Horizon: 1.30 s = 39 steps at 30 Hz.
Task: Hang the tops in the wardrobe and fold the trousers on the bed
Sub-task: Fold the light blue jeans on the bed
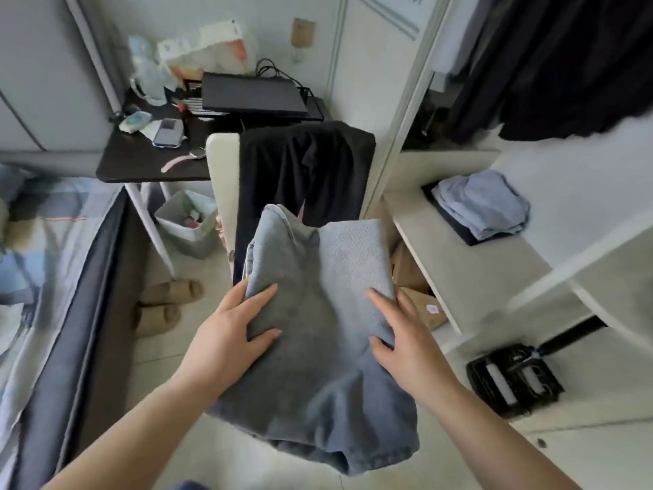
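A folded pair of light blue jeans (318, 313) hangs in front of me, carried between both hands. My left hand (229, 334) grips its left edge, thumb on top and fingers underneath. My right hand (403, 334) grips the right edge the same way. A black garment (304, 171) is draped over the back of a white chair (221, 178) just beyond the jeans. The bed (46, 277) with pale blue bedding lies at the left. The open wardrobe (470, 263) stands at the right, with dark tops (551, 65) hanging inside and folded light blue clothes (484, 203) on its shelf.
A black desk (141, 160) at the back holds a laptop (251, 93), a phone and clutter. A grey bin (187, 224) and slippers (166, 302) sit on the floor under it. A black floor-cleaner head (512, 380) lies at the lower right.
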Motion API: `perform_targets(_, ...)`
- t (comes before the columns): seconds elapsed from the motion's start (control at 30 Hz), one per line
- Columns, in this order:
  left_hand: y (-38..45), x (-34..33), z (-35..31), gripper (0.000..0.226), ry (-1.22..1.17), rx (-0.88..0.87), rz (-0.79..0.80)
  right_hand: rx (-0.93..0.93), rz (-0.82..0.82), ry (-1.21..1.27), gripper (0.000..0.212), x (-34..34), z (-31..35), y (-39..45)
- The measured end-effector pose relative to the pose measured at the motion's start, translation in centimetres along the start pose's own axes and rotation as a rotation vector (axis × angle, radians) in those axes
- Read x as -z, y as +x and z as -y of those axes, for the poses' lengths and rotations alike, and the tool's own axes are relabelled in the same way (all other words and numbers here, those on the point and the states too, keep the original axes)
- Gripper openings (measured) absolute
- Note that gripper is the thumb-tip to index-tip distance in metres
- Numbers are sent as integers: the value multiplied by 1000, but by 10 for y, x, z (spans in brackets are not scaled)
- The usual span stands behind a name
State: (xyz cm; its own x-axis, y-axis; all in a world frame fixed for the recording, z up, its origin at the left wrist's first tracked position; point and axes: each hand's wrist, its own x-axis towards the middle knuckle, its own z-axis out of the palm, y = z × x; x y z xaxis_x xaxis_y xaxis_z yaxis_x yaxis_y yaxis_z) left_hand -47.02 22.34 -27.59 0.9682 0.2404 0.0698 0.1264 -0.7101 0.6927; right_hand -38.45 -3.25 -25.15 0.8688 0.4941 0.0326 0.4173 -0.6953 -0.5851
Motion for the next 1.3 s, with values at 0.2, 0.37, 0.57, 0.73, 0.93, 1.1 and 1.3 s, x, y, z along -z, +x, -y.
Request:
perform_targets(0.2, 83, -53, -49, 66, 27, -107, 109, -164, -105, 58, 67, 37, -66, 17)
perform_targets(0.37, 163, -97, -74, 67, 35, -205, 240, -366, -208, 116, 67, 53, -110, 48)
perform_targets(0.57, 309, -156, -107, 63, 35, -403, 431, -583, -400, 155, 68, 72, -175, 118)
perform_targets(0.73, 412, -211, -140, 63, 31, -574, 600, -780, -580, 222, 69, 87, -220, 165)
perform_targets(0.93, 480, -299, -177, 65, 76, -714, 834, -1076, -704, 231, 67, 92, -268, 198)
perform_targets(1.1, 508, -376, -209, 65, 138, -806, 901, -1193, -761, 208, 64, 97, -326, 204)
perform_targets(1.3, 532, -465, -250, 64, 27, -859, 1030, -1341, -871, 193, 62, 114, -403, 197)
